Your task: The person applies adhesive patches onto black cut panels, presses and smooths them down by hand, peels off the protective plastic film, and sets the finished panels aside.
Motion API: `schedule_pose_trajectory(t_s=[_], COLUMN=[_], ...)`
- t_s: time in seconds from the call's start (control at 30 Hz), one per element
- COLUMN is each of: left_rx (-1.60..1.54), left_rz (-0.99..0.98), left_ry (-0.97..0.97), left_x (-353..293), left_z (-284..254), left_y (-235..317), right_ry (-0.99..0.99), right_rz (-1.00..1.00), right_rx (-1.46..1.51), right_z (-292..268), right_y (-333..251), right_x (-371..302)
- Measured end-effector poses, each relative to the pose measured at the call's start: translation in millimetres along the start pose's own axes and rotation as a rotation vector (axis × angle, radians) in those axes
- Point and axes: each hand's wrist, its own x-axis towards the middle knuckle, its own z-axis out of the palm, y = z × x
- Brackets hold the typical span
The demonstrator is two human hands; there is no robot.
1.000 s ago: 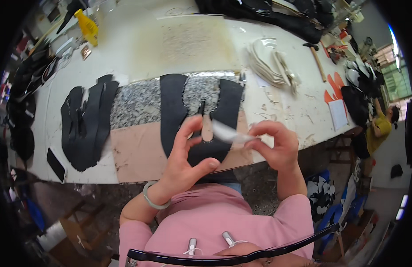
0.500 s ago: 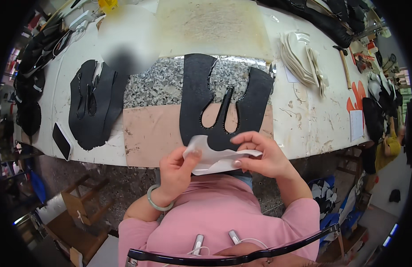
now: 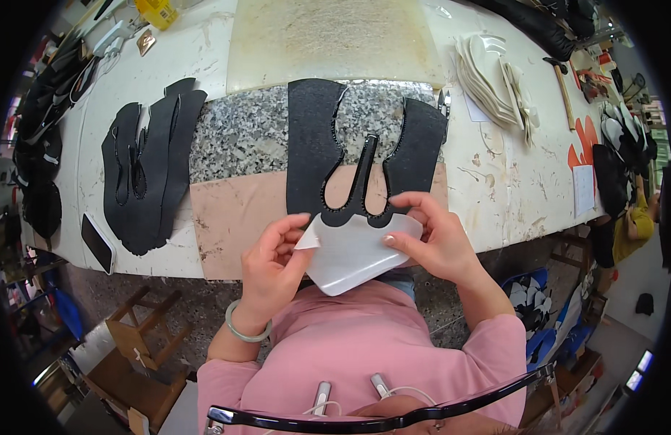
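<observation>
Both my hands hold a thin, pale, translucent sheet (image 3: 357, 254) with a curved upper edge, over the front edge of the table. My left hand (image 3: 276, 250) pinches its upper left corner, which is folded over. On the other side my right hand (image 3: 433, 235) has its thumb on the face and its fingers behind the right edge. Just beyond the sheet lies a flat black shoe upper piece (image 3: 313, 145) with two long wings, a middle tongue and two rounded cutouts. Its near end is hidden under the sheet.
Under the upper are a speckled stone slab (image 3: 241, 134) and a pinkish board (image 3: 237, 217). More black upper pieces (image 3: 147, 188) lie at left, near a phone (image 3: 98, 243). At right are stacked off-white pieces (image 3: 487, 87) and a hammer (image 3: 565, 94).
The sheet has been turned to face up flat and spread, its curved edge now against the black upper. My left hand has shifted slightly left; the right thumb moved onto the sheet's face.
</observation>
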Motion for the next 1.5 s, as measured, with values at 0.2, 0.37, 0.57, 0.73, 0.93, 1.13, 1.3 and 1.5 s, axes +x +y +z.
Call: schedule_pose_trajectory(t_s=[0.2, 0.37, 0.57, 0.73, 0.93, 1.13, 1.3, 1.5], left_rx=[0.242, 0.322, 0.366, 0.371, 0.49, 0.833, 0.992, 1.14], left_rz=[0.139, 0.149, 0.132, 0.123, 0.192, 0.275, 0.518, 0.695], left_ry=[0.01, 0.032, 0.019, 0.027, 0.013, 0.02, 0.089, -0.152], left_x=[15, 21, 24, 26, 27, 35, 37, 16], left_z=[2, 3, 3, 5, 5, -5, 1, 1], left_y=[7, 6, 6, 8, 8, 18, 32, 7], right_ry=[0.109, 0.125, 0.108, 0.108, 0.136, 0.161, 0.097, -0.355], right_rz=[-0.029, -0.036, -0.063, -0.073, -0.14, -0.138, -0.556, -0.738], right_rx=[-0.327, -0.328, -0.395, -0.407, -0.422, -0.748, -1.013, -0.82], right_z=[5, 6, 5, 5, 10, 5, 4, 37], right_y=[-3, 1, 0, 3, 9, 2, -9, 24], right_x=[9, 11, 11, 10, 8, 2, -2, -18])
